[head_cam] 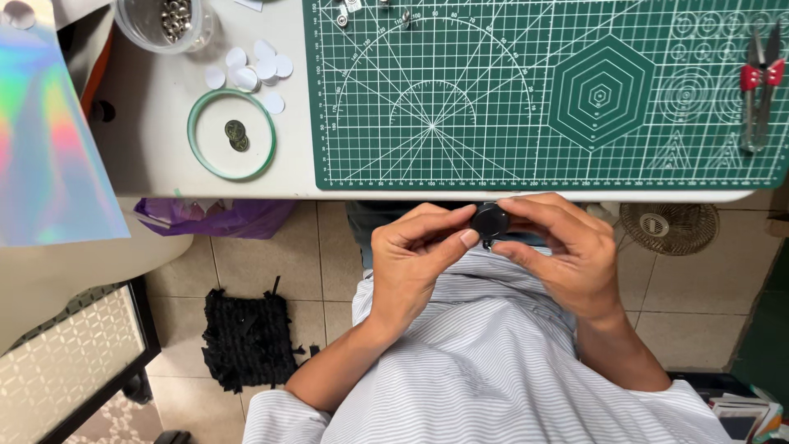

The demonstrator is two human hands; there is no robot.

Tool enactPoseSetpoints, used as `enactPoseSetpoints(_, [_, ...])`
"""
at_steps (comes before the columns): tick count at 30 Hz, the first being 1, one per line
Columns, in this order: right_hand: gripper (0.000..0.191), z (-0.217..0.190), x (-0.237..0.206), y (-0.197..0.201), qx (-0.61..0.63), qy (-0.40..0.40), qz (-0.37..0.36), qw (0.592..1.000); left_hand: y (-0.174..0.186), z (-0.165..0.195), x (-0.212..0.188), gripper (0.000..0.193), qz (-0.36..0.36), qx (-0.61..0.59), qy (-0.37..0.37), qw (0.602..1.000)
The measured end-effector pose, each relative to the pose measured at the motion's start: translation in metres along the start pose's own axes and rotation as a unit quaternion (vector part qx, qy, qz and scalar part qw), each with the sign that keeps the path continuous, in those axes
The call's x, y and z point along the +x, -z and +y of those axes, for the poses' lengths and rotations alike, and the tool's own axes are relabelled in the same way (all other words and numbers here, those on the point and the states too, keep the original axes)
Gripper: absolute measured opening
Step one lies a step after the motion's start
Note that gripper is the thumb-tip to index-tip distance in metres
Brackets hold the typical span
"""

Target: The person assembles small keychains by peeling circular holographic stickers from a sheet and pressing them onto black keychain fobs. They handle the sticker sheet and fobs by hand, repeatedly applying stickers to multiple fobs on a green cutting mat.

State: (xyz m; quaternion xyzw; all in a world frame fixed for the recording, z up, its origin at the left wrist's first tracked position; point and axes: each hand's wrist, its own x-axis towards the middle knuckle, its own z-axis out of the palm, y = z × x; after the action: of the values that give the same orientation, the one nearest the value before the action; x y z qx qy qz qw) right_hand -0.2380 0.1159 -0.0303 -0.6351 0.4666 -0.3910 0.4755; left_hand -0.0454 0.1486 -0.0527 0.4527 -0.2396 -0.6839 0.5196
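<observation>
Fingertips of left hand (415, 267) and right hand (567, 255) pinch one small black disc (490, 219) below the table edge, at six o'clock from the cutting mat (542, 90), work seemingly unfinished.

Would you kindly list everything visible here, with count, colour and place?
Cutting mat: one, green, on the table.
Snips: one, red-handled, mat's right edge.
Paper circles: several, white, left of the mat.
Ring: one, pale green, around two dark coins.
Cup: one, clear, holding metal bits.
Sheet: one, iridescent, far left.
Fan: one, beige, on the floor.
Disc: one, black, between both hands.
Left hand, right hand: pinching the disc.
</observation>
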Motion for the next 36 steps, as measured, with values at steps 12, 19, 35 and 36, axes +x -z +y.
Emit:
enactPoseSetpoints(12, [0.029,0.020,0.032,0.014,-0.222,0.061,0.012,0.973,-0.006,0.028,0.047,0.026,-0.014,0.238,-0.054,0.970])
enactPoseSetpoints(19, [0.028,0.030,0.051,0.014,-0.320,0.026,0.007,0.947,0.003,0.044,0.086,0.033,-0.076,0.504,-0.285,0.811])
enactPoseSetpoints(35, [0.037,0.054,0.054,0.014,-0.356,0.022,-0.019,0.934,0.016,0.050,0.116,0.032,-0.094,0.550,-0.233,0.796])
enactPoseSetpoints(36, [0.037,0.055,0.052,0.014,-0.360,0.018,-0.015,0.933,0.016,0.049,0.117,0.032,-0.092,0.549,-0.232,0.797])
